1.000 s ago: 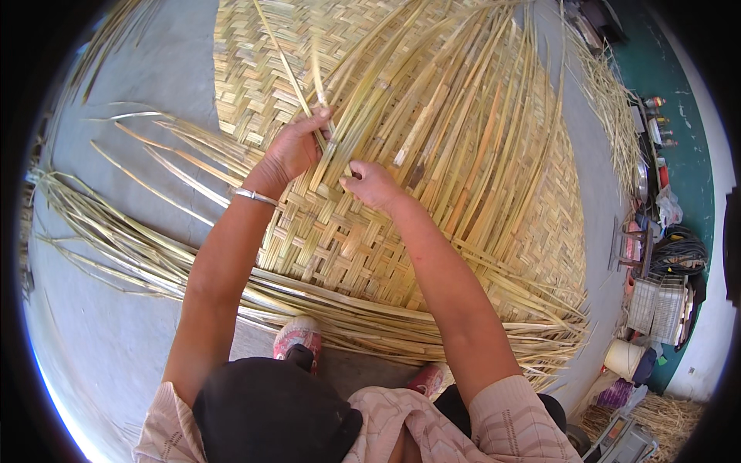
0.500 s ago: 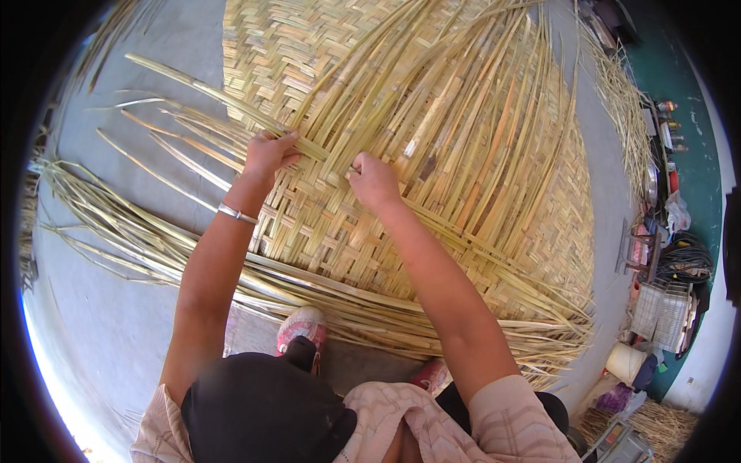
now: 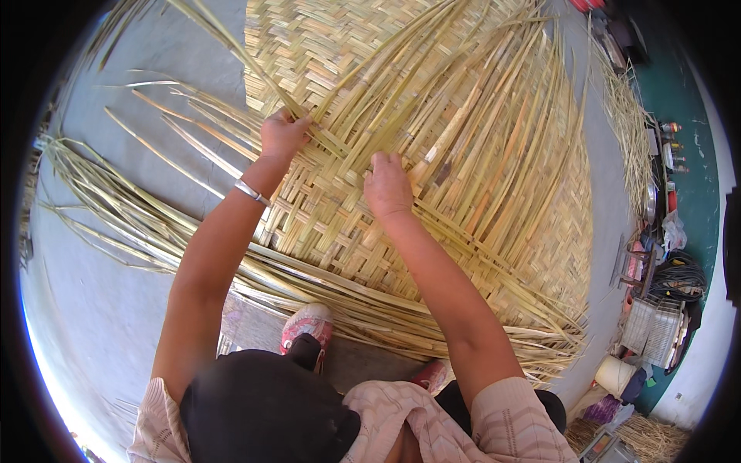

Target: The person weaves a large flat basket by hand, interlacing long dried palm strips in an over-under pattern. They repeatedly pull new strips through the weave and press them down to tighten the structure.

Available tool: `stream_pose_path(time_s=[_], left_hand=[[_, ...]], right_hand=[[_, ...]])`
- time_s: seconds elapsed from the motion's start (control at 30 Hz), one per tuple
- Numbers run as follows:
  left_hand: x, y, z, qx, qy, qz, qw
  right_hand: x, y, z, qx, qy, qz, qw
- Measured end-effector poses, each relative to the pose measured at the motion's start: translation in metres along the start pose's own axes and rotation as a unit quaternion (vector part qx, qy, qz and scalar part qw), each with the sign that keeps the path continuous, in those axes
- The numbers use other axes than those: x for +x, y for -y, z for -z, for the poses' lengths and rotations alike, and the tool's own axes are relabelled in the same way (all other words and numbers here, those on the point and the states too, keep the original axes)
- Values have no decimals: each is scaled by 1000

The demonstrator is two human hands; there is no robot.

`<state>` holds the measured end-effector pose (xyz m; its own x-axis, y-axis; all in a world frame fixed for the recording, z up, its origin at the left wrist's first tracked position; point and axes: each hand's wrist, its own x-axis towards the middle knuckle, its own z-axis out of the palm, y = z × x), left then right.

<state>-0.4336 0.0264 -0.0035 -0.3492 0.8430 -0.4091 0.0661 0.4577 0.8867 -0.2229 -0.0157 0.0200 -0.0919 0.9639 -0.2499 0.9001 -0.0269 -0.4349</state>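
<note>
A large woven mat of flattened reed strips point(image 3: 297, 54) lies on the floor before me. My left hand point(image 3: 284, 136) is closed in a pinch on a long reed strip point(image 3: 256, 68), whose free end rises toward the upper left. The strip's other end runs in among the lengthwise strips. At the weaving edge, right of it, my right hand point(image 3: 388, 187) has its fingers curled down on the lengthwise strips point(image 3: 394, 127); its fingertips are partly hidden. More loose strips point(image 3: 502, 131) fan over the mat's right side toward the far edge.
A long bundle of reed strips point(image 3: 340, 299) lies along the near edge, by a shoe point(image 3: 307, 328). Strip ends stick out over the grey floor point(image 3: 100, 224) at the left. Along the right wall are a coiled black cable point(image 3: 679, 276), a wire rack point(image 3: 656, 328) and loose straw point(image 3: 629, 123).
Both hands have shifted a little to the right. The strip in my left hand has swung up, its free end now steeper. My right hand has turned, fingers pointing more away from me.
</note>
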Motion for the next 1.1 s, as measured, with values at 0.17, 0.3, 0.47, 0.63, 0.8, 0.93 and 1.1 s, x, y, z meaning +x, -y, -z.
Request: stream_pose_path(time_s=[0.17,0.3,0.47,0.63,0.8,0.93,1.1], left_hand=[[4,1,17,-226,63,119,965],[-3,1,28,-229,90,99,964],[-14,-2,29,-153,49,56,985],[-15,-12,44,-177,116,82,974],[-2,-27,66,-86,267,28,959],[19,-35,48,-54,293,2,954],[50,-45,4,192,235,26,953]], right_hand=[[8,24,5,21,15,114,993],[31,50,0,0,32,135,990],[58,60,2,-44,104,138,984],[69,65,3,-61,153,141,976],[60,66,5,-17,111,115,987],[52,67,6,23,90,57,994],[48,61,-4,130,12,-13,991]])
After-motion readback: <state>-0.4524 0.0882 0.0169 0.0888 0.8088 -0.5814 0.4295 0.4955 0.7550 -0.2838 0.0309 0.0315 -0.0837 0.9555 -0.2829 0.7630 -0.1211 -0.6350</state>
